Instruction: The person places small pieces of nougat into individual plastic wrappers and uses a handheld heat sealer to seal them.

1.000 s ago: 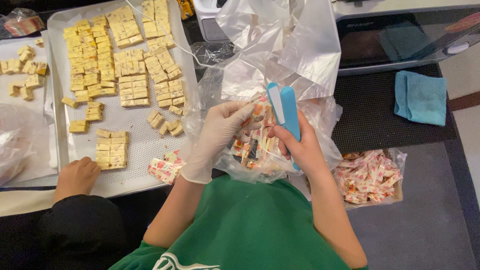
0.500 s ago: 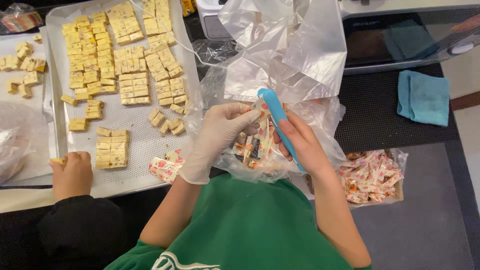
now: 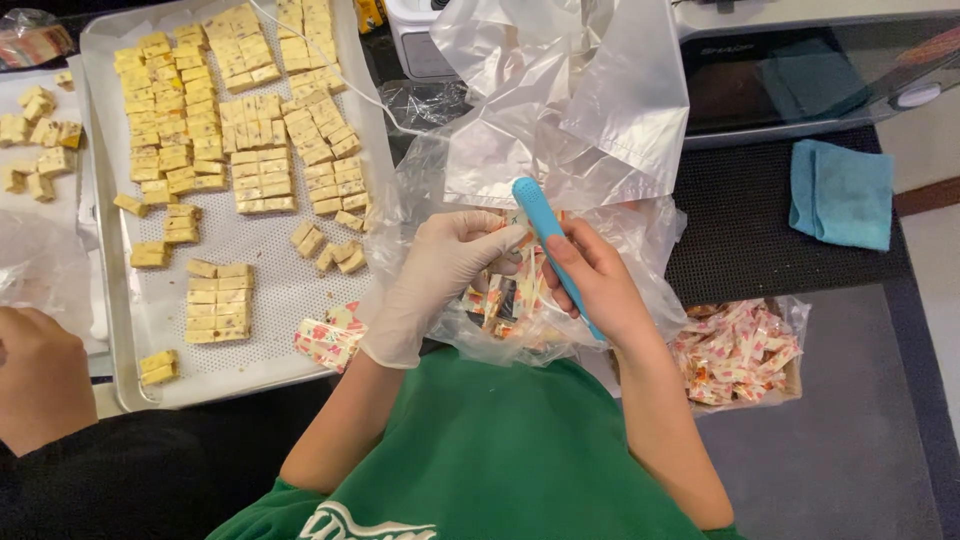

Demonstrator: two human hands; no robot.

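Observation:
My left hand (image 3: 435,280), in a thin white glove, pinches a small wrapped candy (image 3: 512,232) over a clear plastic bag (image 3: 560,150) that holds several wrapped candies. My bare right hand (image 3: 595,285) grips a long blue handheld tool (image 3: 550,245), its rounded tip next to the candy. Both hands meet just above the open bag, in front of my green shirt.
A metal tray (image 3: 110,300) lined with paper holds several rows of yellow candy blocks (image 3: 235,130). A few wrapped candies (image 3: 328,338) lie on its near corner. A box of wrapped candies (image 3: 740,350) sits at the right, a blue cloth (image 3: 840,190) beyond it. Another person's hand (image 3: 40,375) rests at the left.
The blue tool has turned in my right hand from broad side up to edge on. My left hand has closed on a candy at its tip. The other person's hand slid left.

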